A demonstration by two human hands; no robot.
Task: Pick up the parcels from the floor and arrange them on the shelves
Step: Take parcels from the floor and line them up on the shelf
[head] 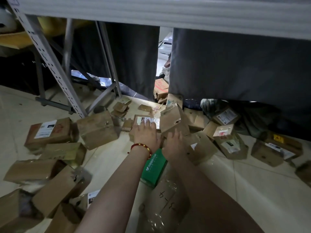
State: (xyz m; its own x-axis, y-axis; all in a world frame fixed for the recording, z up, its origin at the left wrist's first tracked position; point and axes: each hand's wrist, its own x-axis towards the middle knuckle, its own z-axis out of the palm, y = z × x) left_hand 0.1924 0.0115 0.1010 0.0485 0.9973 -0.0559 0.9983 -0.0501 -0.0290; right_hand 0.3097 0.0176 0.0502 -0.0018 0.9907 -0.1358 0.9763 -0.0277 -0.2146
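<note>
Two hands reach down among cardboard parcels [96, 130] scattered on the tiled floor [252, 174]. Left hand [145, 134], red bracelet [143, 146] at the wrist, lies flat, fingers straight, on a white-labelled parcel [143, 118]. Right hand [173, 143] touches the base of a tilted brown box [173, 121]; finger curl cannot be told. Green box [154, 167] lies between the forearms. Grey shelf beam [168, 12] overhead, dark curtain [235, 64] behind.

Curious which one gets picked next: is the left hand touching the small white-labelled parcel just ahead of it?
Touching. The head view shows the left hand with its straight fingers lying on the parcel, right across its white label.
</note>
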